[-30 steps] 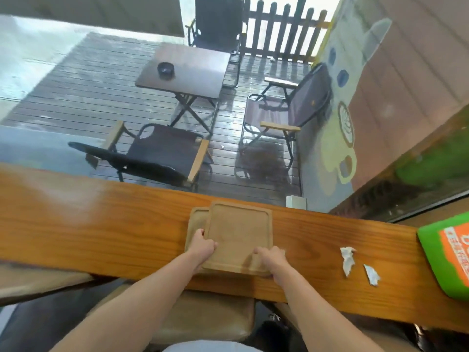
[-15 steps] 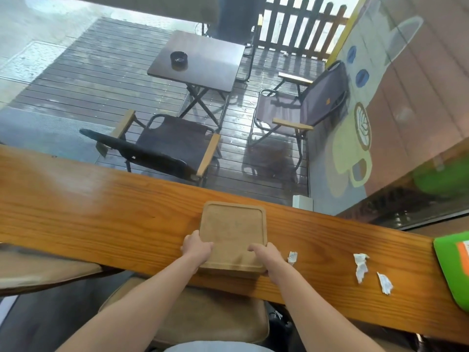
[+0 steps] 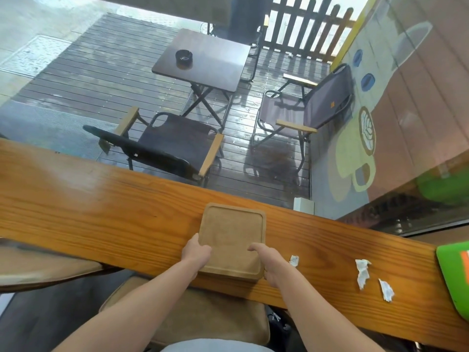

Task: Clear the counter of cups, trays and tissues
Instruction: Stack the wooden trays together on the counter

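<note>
Squaring up nicely: upper tray [image 3: 232, 237] now flush over the lower, both hands' fingers [image 3: 203, 247] grasping it; tissue scraps [image 3: 362, 273] wait at three o'clock on the worktop [image 3: 101, 212].

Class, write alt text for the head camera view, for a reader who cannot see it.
Two bare hands, the left hand and right hand, grip the near corners of stacked wooden trays on a long wooden counter. Three crumpled tissue scraps lie to the right.

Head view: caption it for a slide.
Both hands, left hand and right hand, grip stacked wooden trays on the counter; three tissue scraps remain.
</note>
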Demonstrator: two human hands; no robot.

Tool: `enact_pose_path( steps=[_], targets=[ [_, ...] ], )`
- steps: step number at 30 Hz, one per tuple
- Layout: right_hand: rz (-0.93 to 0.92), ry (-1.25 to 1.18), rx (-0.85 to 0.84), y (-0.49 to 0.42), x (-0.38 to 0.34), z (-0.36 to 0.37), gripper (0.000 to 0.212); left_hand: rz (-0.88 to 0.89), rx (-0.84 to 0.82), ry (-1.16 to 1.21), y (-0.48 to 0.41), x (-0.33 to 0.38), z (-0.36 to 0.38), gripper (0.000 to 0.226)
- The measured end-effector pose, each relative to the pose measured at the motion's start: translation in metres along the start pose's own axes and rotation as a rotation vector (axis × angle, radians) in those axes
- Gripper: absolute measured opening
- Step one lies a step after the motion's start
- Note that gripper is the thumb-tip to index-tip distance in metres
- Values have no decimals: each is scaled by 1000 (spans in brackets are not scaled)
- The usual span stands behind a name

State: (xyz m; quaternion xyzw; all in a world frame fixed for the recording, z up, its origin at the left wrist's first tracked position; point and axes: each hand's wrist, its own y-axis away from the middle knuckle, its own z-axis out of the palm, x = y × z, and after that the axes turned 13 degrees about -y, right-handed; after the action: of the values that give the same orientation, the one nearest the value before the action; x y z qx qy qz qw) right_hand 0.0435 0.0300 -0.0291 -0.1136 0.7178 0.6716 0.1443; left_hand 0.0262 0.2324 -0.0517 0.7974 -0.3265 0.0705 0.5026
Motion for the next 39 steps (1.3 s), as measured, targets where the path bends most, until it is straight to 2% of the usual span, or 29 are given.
enact_pose_path(
  steps=[6,10,15,19,21,24,29,33,37,39],
  targets=[
    [-16,-12,38,-2,0,2,73,-41,-25,-9,-5,2,-6,49],
    [-6,-88,91,-12,7,8,78,-101,-11,-2,-19,3,-3,49],
    [-65,-187,202,-30,16,4,85,-215,-109,259,-36,0,6,77],
    [35,-177,119,-34,18,-6,93,-273,-213,299,-40,-3,9,103],
    [75,-213,29,-30,21,-15,90,-231,-242,270,-38,-4,6,105],
    [28,-259,-53,-11,19,-30,73,-114,-267,274,-34,1,0,93],
    [-95,-369,-10,37,12,-75,59,96,-385,266,2,51,6,78],
    [-203,-498,-8,81,22,-131,52,246,-495,243,44,100,43,66],
    [-316,-626,76,119,49,-192,51,356,-456,49,106,141,100,82],
    [-354,-712,98,136,69,-223,40,438,-448,-72,139,156,132,85]
  ],
)
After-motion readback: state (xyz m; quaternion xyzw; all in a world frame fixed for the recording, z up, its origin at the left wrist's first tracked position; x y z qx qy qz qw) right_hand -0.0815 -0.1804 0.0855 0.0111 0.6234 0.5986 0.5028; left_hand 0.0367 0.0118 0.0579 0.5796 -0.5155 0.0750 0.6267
